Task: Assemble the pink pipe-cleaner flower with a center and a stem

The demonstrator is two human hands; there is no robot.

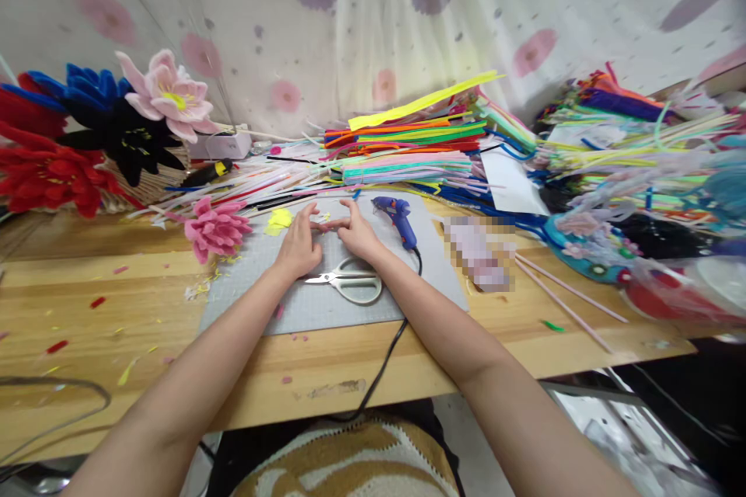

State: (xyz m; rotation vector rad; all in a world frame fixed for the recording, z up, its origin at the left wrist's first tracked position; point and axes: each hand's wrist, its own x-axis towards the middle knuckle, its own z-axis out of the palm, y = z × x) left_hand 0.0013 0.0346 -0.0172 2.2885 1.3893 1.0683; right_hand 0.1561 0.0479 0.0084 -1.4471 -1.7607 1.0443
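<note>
Over the grey cutting mat, a short pink pipe cleaner spans the gap between my hands. The fingers of my left hand are closed on one end of it. My right hand has the other end, with its index finger raised. Just below my hands lie scissors with pale handles, partly behind my right wrist. A blue glue gun rests to the right of my right hand. Left of my left hand are a yellow piece and a pink fuzzy flower.
Bundles of coloured pipe cleaners line the back of the wooden table. Finished flowers stand at the left. The glue gun's black cord runs over the front edge. Two pink pipe cleaners and a blurred-out item lie right.
</note>
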